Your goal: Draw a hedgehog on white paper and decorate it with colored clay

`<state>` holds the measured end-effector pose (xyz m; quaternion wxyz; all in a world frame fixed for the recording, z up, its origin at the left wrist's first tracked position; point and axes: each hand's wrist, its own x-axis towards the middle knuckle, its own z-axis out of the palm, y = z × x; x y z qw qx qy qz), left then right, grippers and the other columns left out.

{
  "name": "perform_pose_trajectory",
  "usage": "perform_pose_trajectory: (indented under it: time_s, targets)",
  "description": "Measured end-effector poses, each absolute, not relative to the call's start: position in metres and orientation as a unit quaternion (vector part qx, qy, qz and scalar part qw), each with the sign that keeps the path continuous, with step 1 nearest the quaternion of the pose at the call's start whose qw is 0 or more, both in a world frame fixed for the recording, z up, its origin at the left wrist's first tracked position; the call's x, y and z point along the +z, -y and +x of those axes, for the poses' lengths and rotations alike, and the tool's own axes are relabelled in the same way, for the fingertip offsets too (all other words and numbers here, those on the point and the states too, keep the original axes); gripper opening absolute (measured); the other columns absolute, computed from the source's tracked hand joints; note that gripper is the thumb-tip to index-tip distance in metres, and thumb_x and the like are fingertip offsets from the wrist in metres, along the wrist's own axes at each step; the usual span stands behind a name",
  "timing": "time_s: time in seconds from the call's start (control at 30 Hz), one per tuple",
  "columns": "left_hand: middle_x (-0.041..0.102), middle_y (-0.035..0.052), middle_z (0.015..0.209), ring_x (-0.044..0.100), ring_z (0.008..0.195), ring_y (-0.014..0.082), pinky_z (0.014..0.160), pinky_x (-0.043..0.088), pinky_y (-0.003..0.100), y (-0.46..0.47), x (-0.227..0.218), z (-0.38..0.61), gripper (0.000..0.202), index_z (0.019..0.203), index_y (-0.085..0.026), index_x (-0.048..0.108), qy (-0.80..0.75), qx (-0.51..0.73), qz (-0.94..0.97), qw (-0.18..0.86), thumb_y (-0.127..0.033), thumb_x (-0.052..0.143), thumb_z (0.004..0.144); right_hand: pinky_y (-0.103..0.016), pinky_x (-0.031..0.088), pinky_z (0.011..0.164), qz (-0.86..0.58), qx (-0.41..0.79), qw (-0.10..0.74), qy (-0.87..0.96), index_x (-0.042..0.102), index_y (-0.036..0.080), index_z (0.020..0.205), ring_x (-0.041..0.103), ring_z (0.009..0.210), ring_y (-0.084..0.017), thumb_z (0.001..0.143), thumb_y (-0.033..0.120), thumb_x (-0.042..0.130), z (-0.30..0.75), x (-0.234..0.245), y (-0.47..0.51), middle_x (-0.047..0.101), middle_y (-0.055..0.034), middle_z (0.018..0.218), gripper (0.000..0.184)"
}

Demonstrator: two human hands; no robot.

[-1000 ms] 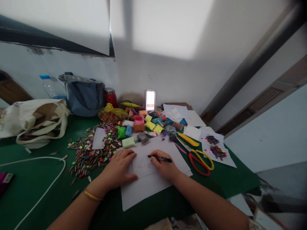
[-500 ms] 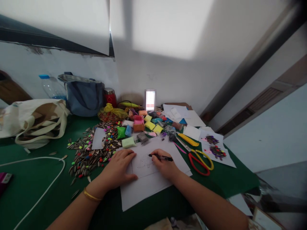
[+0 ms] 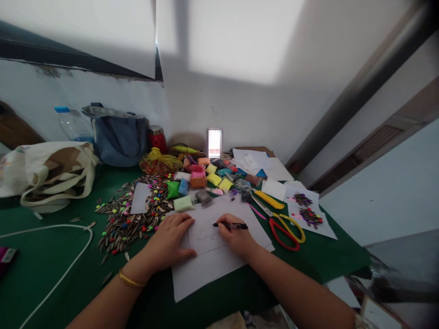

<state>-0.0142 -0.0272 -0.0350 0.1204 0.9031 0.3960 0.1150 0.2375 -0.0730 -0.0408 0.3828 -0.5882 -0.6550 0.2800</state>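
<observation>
My right hand is closed round a black pen, its tip on a small drawn figure on a white sheet of paper. My left hand lies flat on the sheet's left edge, fingers stretched out, pressing it to the green table. A gold bangle circles my left wrist.
Sunflower seeds with coloured beads are heaped left of the paper. Small clay packets lie behind it. Red and yellow scissors, a yellow cutter and decorated papers are to the right. Bags, a bottle and a white cable occupy the left.
The pen tip has shifted slightly to the right and down on the drawing. My left hand has stayed put.
</observation>
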Motion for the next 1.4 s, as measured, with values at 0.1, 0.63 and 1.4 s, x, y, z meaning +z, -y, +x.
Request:
perform_pose_trajectory:
  time_s: [0.1,0.63,1.4]
  targets:
    - [0.05,0.0107,0.14,0.043,0.129,0.0342,0.112,0.033,0.048,0.0274,-0.0346,-0.0138,0.082,0.134,-0.022,0.054,-0.396,0.114,0.903,0.12,-0.05,0.08,0.062,-0.027,0.045,0.071,-0.586,0.274,0.373,0.666,0.066,0.021,0.089,0.061,0.079,-0.017,0.085,0.019,0.053,0.2372,-0.0417,0.0735,0.068,-0.0009,0.083,0.014]
    - [0.05,0.0098,0.141,0.043,0.13,0.0347,0.112,0.032,0.048,0.0271,-0.0372,-0.0154,0.082,0.135,-0.025,0.053,-0.394,0.123,0.902,0.124,-0.05,0.08,0.062,-0.027,0.043,0.068,-0.586,0.266,0.355,0.678,0.066,0.021,0.084,0.061,0.076,-0.017,0.084,0.017,0.054,0.2369,-0.0411,0.0736,0.067,-0.0006,0.08,0.013]
    - [0.051,0.0094,0.14,0.044,0.129,0.0348,0.112,0.032,0.049,0.0266,-0.037,-0.0157,0.081,0.134,-0.026,0.054,-0.393,0.133,0.899,0.14,-0.051,0.08,0.062,-0.026,0.043,0.065,-0.598,0.263,0.369,0.661,0.064,0.02,0.075,0.06,0.071,-0.017,0.079,0.012,0.052,0.2362,-0.0389,0.0766,0.065,-0.0006,0.072,0.015]
